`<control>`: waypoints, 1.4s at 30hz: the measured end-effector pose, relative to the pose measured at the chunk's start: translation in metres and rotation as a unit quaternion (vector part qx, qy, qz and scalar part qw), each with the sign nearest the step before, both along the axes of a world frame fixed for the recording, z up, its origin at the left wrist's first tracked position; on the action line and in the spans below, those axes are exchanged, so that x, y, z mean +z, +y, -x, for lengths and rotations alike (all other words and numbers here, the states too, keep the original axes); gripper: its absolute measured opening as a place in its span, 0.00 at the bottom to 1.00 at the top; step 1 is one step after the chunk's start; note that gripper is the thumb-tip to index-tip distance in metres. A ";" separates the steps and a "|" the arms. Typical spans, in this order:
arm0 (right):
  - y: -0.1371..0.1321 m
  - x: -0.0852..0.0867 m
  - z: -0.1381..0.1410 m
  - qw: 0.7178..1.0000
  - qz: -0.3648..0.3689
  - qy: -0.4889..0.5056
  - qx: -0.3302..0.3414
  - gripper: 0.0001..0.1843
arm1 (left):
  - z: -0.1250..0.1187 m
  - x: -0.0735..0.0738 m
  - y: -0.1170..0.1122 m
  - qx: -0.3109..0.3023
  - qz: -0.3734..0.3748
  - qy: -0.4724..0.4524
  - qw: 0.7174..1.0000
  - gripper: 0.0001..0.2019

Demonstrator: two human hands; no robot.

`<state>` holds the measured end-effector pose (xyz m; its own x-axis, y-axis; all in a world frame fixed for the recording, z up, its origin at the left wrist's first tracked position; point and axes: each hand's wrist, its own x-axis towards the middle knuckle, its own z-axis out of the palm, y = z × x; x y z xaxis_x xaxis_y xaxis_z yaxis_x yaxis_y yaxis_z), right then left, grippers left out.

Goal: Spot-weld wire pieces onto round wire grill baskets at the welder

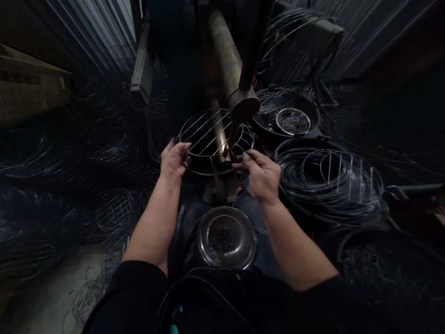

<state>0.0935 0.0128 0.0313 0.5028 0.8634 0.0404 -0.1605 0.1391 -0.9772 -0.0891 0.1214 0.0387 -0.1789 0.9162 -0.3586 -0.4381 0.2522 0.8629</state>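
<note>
Grate (212, 141) position?

Over the rod (219, 134), rim out past both sides. Touching or just above, can't tell. Left hand (173, 160) grips the rim left of the rod. Right hand (263, 174) is pinched up just right of the rod; can't tell if it has the rim or a small bit.

Risks?

Fingers, mainly. Right ones sit near the dark tip (234, 133) above the rod. A slip there could nip or burn them. Reddish spot (227, 147) at the rod's end may mean heat; can't confirm.

Grate itself?

Could tilt or twist if the right hand isn't on the rim: one-sided hold. Then wires end up off-line under the tip.

Drops?

Bowl (208, 227) sits below the rod, dark scraps (222, 246) inside. A small bit falling in would be hard to pick out.

Blind spots?

Contact at the rod's end: too dark and small. Bar (227, 55) above the rod: far end lost in shadow. Wire heaps (111, 150) left of the rod: mostly blur.
</note>
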 end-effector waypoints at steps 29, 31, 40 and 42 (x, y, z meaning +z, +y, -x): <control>-0.028 0.006 -0.002 0.987 0.077 0.044 0.130 0.14 | -0.006 0.001 -0.034 0.079 -0.038 -0.041 0.995 0.35; -0.032 0.004 -0.005 0.986 0.090 0.034 0.135 0.18 | -0.007 0.001 -0.035 0.079 -0.037 -0.043 0.995 0.35; -0.042 -0.003 -0.009 0.987 0.103 0.012 0.120 0.21 | -0.007 -0.003 -0.037 0.074 -0.041 -0.051 0.995 0.39; -0.044 -0.001 -0.008 0.988 0.102 0.007 0.119 0.20 | -0.007 -0.004 -0.038 0.077 -0.046 -0.051 0.995 0.41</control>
